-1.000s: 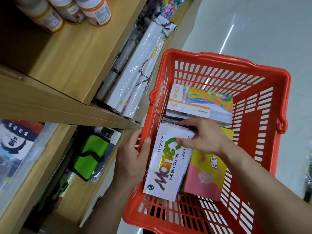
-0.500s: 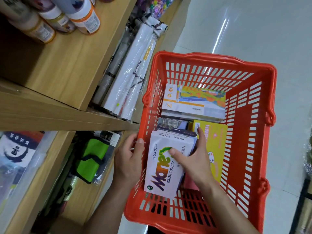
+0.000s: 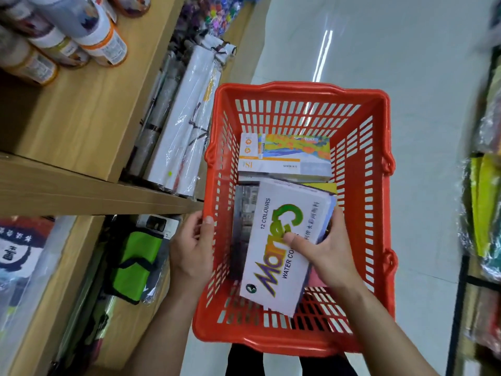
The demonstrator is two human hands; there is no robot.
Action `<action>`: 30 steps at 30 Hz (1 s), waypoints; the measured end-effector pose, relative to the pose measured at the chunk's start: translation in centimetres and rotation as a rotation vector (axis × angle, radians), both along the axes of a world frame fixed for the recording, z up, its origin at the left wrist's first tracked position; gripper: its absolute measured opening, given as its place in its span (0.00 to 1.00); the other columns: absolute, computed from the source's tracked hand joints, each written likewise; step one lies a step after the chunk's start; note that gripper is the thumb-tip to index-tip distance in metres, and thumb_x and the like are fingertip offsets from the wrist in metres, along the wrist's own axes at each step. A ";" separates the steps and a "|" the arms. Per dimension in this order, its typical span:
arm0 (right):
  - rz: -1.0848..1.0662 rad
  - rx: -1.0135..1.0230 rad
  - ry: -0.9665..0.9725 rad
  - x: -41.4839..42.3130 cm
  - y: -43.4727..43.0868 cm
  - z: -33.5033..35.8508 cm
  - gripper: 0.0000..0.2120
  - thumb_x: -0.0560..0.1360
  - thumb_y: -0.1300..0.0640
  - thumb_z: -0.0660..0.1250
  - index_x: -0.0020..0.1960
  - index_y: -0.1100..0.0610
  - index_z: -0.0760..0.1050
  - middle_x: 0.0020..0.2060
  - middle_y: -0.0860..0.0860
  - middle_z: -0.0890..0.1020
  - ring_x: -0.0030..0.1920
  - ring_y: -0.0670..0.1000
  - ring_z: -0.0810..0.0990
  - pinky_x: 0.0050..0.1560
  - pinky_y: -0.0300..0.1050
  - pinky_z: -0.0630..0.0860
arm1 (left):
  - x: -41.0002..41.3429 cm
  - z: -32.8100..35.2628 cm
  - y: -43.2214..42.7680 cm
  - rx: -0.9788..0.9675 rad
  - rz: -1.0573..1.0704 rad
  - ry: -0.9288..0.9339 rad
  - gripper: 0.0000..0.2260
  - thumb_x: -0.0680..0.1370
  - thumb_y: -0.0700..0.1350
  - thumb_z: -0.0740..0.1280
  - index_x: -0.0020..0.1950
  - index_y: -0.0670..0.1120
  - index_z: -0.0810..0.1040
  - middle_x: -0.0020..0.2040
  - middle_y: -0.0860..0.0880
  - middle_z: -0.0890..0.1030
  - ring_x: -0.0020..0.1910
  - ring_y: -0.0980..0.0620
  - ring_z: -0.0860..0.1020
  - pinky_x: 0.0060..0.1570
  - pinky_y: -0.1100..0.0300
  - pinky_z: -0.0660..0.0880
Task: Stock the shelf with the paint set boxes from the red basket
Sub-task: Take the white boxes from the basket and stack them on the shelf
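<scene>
Paint set box [image 3: 273, 248] in right hand [image 3: 328, 253], over red basket [image 3: 363, 202]

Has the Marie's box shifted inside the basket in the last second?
Yes. The Marie's box has swung away from the red basket's left wall, uncovering a dark box.

Retail shop aisle, stationery or art supplies: wooden shelving [image 3: 89, 191] on the left carries rows of labelled paint bottles [image 3: 103, 42], plastic-wrapped white rolls [image 3: 187, 131] and a packaged green pouch [image 3: 135, 264] on the tier below. A red plastic shopping basket [image 3: 379, 213] sits over a glossy pale tiled floor [image 3: 379, 50] and holds boxed goods, including a "12 COLOURS WATER COLOUR" paint set box [image 3: 273, 256] and a second printed box [image 3: 284, 156]. More bagged merchandise [image 3: 485, 202] hangs on a rack at the right edge, blurred.
</scene>
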State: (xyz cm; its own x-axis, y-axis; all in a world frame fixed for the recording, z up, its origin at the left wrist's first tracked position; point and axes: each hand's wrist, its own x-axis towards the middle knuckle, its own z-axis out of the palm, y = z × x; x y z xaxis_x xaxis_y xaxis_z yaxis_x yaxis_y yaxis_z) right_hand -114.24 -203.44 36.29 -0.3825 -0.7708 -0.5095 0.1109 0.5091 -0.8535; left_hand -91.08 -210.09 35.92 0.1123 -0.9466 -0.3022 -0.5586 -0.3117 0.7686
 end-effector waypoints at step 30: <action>-0.203 -0.040 0.110 -4.0 7.7 7.0 0.40 0.57 0.47 0.83 0.66 0.48 0.71 0.52 0.43 0.87 0.48 0.43 0.89 0.38 0.36 0.84 | -7.3 -6.3 0.3 0.356 -0.453 -0.216 0.30 0.82 0.46 0.67 0.82 0.43 0.62 0.82 0.43 0.61 0.81 0.43 0.60 0.79 0.50 0.57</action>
State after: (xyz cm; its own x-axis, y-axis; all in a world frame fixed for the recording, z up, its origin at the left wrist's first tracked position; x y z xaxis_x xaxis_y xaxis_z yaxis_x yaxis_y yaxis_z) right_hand -118.25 -195.73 43.31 -0.5833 -0.6908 -0.4273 0.1134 0.4516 -0.8850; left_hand -98.42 -209.79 29.64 -0.1835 -0.7597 -0.6239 -0.8270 -0.2238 0.5157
